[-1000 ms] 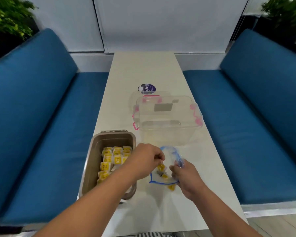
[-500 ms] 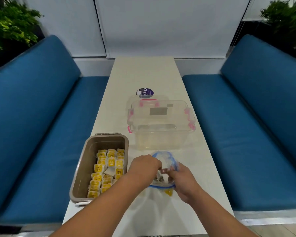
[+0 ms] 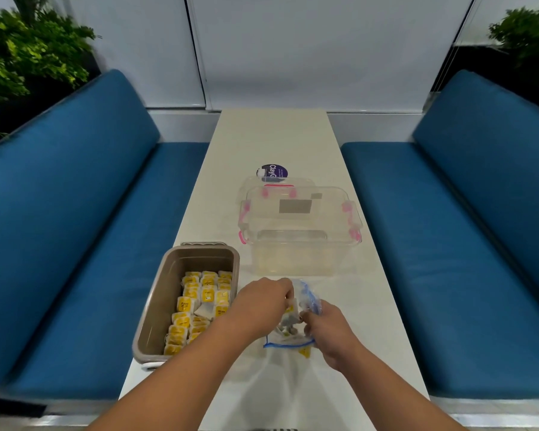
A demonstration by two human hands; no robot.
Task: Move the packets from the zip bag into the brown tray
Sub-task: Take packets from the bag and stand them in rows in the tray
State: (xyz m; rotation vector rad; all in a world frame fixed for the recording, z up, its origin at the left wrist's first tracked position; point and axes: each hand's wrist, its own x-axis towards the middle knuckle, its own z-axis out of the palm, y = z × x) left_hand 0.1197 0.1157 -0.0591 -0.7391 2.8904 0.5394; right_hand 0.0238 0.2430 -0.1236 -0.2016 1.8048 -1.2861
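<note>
The left hand [image 3: 262,303] has its curled fingers down in the mouth of the bag [image 3: 307,298]. The fingertips are hidden, so I cannot tell whether they have hold of a packet. The right hand [image 3: 327,328] pinches the bag's near edge and holds the mouth up and open. The bag lies on the table [image 3: 274,135], just right of the tray [image 3: 156,306].

The job looks mostly done. The packets [image 3: 199,306] fill the near two-thirds of the tray in rough rows, with one pale packet lying askew on top. The far end of the tray is bare, so there is room for more. Only a few packets show through the bag: a small clump between the two hands and one yellow packet at the bottom corner. How many exactly is too blurred to tell.

A clear box [image 3: 299,237] with pink clips stands just beyond the bag, with what seems to be its lid [image 3: 274,183] behind it and a round purple sticker [image 3: 272,172] further back. Blue benches [image 3: 75,213] flank the table and plants [image 3: 19,57] sit in the far corners.

The way from bag to tray is short and nothing lies across it. In my judgement only the tray's raised right wall needs clearing.
</note>
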